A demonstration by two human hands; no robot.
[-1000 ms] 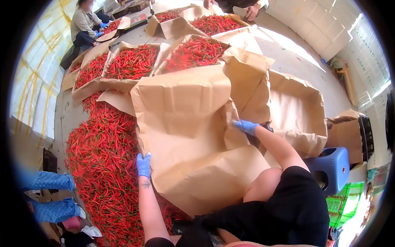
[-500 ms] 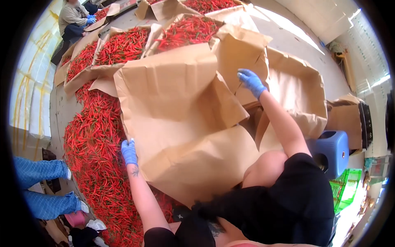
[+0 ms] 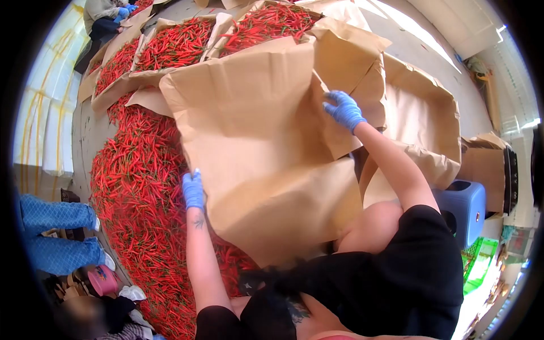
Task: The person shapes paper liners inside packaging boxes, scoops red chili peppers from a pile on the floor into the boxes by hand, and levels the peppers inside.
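Observation:
Brown paper [image 3: 255, 130] lines a wide box in front of me, its flaps standing up around a hollow with nothing in it. My left hand [image 3: 193, 190], in a blue glove, is closed on the left edge of this paper. At the right flap is my right hand [image 3: 344, 109], also gloved in blue, its fingers curved and partly spread beside the paper's edge; it grips nothing that I can see. A large heap of red chillies [image 3: 139, 209] lies on the floor along the left side of the paper.
Paper-lined boxes of chillies [image 3: 177, 45] stand beyond. Another lined box [image 3: 419, 113] is at the right, near a blue stool [image 3: 466, 212] and a green crate [image 3: 479, 263]. A person's legs in jeans [image 3: 62, 232] are at the left; another person [image 3: 105, 14] sits far left.
My right hand let go of the right flap, rose, and has now come down and inward beside it. My left hand stays on the left edge. The view has tilted downward.

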